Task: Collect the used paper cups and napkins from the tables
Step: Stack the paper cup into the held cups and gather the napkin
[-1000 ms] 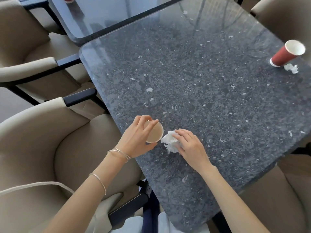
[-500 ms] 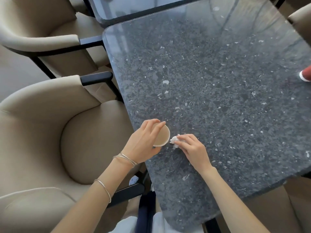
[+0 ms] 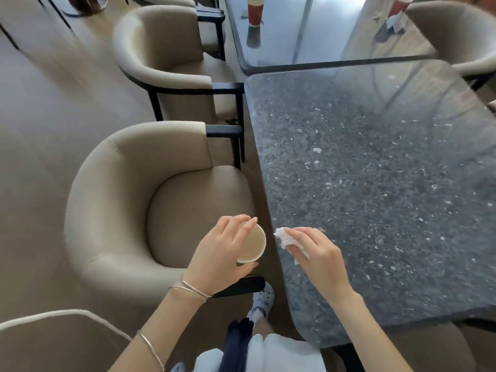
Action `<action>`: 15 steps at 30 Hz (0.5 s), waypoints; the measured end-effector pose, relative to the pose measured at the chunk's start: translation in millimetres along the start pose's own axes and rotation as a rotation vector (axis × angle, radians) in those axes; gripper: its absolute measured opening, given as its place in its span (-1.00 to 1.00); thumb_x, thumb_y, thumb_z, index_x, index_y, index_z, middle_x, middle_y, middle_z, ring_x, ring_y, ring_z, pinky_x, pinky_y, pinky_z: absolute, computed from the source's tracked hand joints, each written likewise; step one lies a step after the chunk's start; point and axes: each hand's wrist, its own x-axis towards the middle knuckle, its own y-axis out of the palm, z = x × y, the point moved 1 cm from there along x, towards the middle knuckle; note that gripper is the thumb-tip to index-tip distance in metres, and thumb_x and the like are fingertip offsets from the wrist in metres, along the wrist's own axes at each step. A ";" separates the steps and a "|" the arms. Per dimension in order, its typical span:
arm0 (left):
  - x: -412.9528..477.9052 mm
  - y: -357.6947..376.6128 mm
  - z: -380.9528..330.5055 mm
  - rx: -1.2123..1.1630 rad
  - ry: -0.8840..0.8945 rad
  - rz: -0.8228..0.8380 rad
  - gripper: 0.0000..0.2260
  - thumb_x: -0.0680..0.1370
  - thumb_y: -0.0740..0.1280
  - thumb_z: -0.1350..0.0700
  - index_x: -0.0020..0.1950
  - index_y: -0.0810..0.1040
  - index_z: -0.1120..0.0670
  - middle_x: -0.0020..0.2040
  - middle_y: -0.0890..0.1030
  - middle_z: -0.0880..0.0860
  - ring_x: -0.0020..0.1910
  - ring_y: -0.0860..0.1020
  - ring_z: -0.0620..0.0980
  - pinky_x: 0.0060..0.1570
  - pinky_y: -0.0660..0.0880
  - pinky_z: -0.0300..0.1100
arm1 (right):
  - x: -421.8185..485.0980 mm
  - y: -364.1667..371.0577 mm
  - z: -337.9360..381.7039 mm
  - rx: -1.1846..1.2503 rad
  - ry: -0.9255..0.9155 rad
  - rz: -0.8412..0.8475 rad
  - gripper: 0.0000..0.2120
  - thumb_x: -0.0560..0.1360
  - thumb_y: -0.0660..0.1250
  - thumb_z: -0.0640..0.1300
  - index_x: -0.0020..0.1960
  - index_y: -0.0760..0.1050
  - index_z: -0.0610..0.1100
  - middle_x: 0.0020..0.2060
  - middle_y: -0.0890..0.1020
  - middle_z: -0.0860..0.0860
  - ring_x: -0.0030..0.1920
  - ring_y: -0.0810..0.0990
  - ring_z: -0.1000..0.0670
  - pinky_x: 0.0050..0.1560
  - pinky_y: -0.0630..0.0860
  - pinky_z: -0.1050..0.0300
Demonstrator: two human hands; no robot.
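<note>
Off the speckled table's (image 3: 375, 197) left edge, the left hand (image 3: 222, 253) curls fingers and thumb round a paper cup (image 3: 253, 247), its open mouth showing. At its three o'clock, the right hand (image 3: 319, 253) pinches a crumpled napkin (image 3: 285, 240) over the tabletop. A red cup (image 3: 254, 10) stands at twelve o'clock.

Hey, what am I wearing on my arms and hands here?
Both forearms are bare: no sleeves, no gloves. Two thin silver bangles circle the wrist of the left hand, a third bangle higher up that forearm. The right hand wears nothing.
</note>
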 end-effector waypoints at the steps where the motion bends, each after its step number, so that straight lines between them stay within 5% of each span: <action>1: -19.4 -6.8 4.7 -0.015 -0.012 -0.010 -0.29 0.30 0.49 -0.12 0.36 0.36 0.08 0.25 0.47 0.02 0.20 0.41 0.02 -0.02 0.55 -0.14 | -4.8 2.8 18.6 0.001 -0.011 -0.010 -0.69 0.36 0.46 -0.20 0.10 0.60 -0.17 -0.08 0.67 -0.03 -0.10 0.63 0.03 -0.11 0.56 0.26; 7: -142.7 -44.5 41.7 -0.090 -0.049 -0.066 -0.26 0.30 0.52 -0.08 0.39 0.34 0.14 0.28 0.44 0.07 0.25 0.41 0.05 0.13 0.50 -0.03 | -51.4 39.2 133.0 0.026 -0.047 -0.057 -0.69 0.30 0.52 -0.26 0.04 0.62 -0.22 -0.11 0.68 -0.09 -0.12 0.65 -0.02 -0.12 0.58 0.23; 15: -282.9 -104.7 78.3 -0.042 -0.067 -0.111 -0.27 0.30 0.52 -0.06 0.38 0.35 0.16 0.27 0.45 0.07 0.21 0.41 0.05 0.03 0.55 -0.04 | -105.0 74.7 274.4 0.065 -0.058 -0.075 -0.74 0.36 0.47 -0.22 0.04 0.62 -0.24 -0.09 0.67 -0.11 -0.09 0.64 -0.03 -0.11 0.63 0.13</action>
